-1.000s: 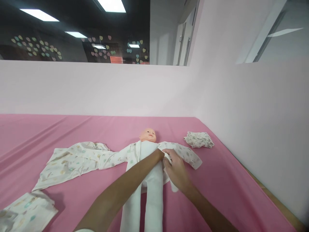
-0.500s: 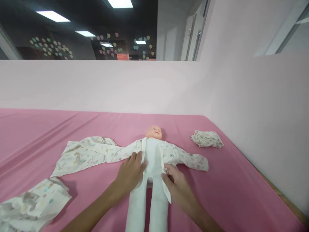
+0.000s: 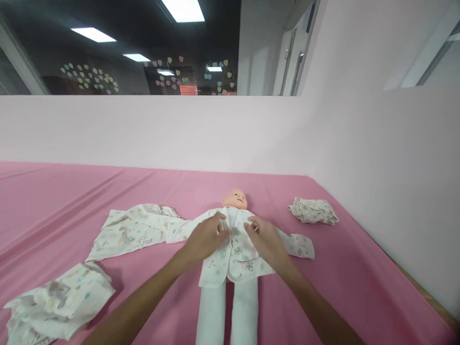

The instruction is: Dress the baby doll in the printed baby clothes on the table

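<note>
Reaching in from the bottom edge: two bare forearms, angled inward toward the middle.
Lower left: a crumpled white printed cloth (image 3: 61,302), lying in a heap.
Doll's legs: two white legs (image 3: 212,311) pointing toward the viewer, running off the bottom edge.
Left hand (image 3: 204,239): over one front panel of the jacket, fingers bent and thumb set apart from them; whether it grips any fabric cannot be told.
Right hand (image 3: 268,242): over the other panel, fingertips and thumb close together; again, a grip on the cloth cannot be made out.
Jacket (image 3: 239,258): white with small prints, on the doll's body, its front edges near each other, with plain white showing between them at the chest; both sleeves spread outward.
Doll (image 3: 235,199): lying on its back, centre, head at the far end.
Left of the doll: a printed garment (image 3: 132,230) spread out by a sleeve's end.
Right of the doll: a folded printed cloth (image 3: 313,211), well apart.
Underneath: pink sheet (image 3: 143,287), creased at left.
Behind: pale wall (image 3: 154,134), then a window showing pastel heart shapes and ceiling lights.
</note>
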`<move>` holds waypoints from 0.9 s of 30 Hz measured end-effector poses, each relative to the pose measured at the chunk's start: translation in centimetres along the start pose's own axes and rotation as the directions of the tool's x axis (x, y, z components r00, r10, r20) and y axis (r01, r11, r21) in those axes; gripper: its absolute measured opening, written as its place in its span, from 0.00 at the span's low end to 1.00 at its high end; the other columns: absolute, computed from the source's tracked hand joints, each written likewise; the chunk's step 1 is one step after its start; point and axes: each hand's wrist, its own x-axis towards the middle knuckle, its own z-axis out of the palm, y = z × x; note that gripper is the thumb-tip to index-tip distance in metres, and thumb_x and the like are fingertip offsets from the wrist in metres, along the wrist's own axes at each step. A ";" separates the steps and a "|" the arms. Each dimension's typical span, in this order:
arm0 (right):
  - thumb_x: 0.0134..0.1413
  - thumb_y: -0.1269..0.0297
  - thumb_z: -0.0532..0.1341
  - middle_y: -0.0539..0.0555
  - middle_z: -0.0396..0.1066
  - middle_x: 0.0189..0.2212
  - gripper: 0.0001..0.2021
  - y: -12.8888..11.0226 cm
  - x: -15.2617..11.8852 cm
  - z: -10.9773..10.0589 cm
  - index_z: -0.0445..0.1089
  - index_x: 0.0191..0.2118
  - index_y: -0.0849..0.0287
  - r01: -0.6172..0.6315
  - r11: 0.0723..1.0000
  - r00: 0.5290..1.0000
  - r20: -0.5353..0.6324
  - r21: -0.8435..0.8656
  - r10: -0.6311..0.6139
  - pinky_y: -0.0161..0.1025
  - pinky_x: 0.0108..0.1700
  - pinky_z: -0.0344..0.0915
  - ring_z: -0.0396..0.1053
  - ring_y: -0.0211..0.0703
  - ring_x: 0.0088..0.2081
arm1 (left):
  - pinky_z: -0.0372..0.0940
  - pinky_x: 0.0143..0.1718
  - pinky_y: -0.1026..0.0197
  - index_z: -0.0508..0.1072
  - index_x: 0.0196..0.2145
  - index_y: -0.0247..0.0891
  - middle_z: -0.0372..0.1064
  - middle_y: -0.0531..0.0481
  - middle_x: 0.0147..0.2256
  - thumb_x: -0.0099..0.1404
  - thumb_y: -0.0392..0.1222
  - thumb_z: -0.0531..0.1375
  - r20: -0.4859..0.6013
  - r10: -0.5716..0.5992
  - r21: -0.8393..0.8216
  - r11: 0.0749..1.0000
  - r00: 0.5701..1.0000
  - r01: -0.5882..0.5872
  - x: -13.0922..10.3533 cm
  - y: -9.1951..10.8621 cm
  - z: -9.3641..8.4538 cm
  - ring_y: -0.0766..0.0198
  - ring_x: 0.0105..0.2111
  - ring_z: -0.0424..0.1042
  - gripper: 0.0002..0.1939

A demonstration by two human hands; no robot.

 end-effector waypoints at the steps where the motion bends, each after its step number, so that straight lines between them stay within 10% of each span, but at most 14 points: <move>1: 0.59 0.54 0.53 0.58 0.73 0.37 0.18 0.0 1.1 0.3 0.69 0.46 0.61 0.013 0.995 0.998 -0.062 -0.101 -0.019 0.42 0.41 0.64 0.71 0.49 0.41 | 0.62 0.36 0.58 0.65 0.49 0.40 0.69 0.48 0.39 0.66 0.54 0.50 -0.043 -0.025 0.111 0.993 0.999 0.029 1.1 -0.1 0.1 0.57 0.38 0.70 0.19; 9: 0.60 0.60 0.51 0.67 0.71 0.41 0.16 0.4 5.5 4.8 0.70 0.41 0.65 -0.096 0.908 0.979 -0.204 -0.408 0.011 0.43 0.42 0.61 0.69 0.55 0.45 | 0.62 0.38 0.55 0.66 0.40 0.38 0.68 0.45 0.43 0.68 0.41 0.46 -0.107 -0.006 0.450 0.891 0.994 0.054 6.9 -1.2 2.9 0.53 0.42 0.72 0.11; 17: 0.52 0.67 0.50 0.53 0.66 0.22 0.12 2.1 8.5 2.0 0.64 0.21 0.59 -0.048 0.993 0.979 -0.203 -0.107 0.026 0.35 0.29 0.54 0.63 0.42 0.28 | 0.61 0.38 0.58 0.67 0.42 0.38 0.70 0.44 0.44 0.71 0.35 0.44 -0.288 0.031 0.465 0.878 0.957 0.111 8.2 -1.8 4.2 0.56 0.43 0.72 0.13; 27: 0.49 0.57 0.56 0.44 0.51 0.19 0.13 1.3 8.7 1.7 0.59 0.21 0.58 0.048 0.946 0.999 -0.018 0.321 -0.045 0.33 0.27 0.51 0.50 0.34 0.24 | 0.59 0.37 0.60 0.70 0.40 0.40 0.73 0.49 0.40 0.71 0.40 0.47 -0.314 0.096 0.307 0.952 0.945 0.006 8.9 -2.4 4.8 0.59 0.39 0.72 0.12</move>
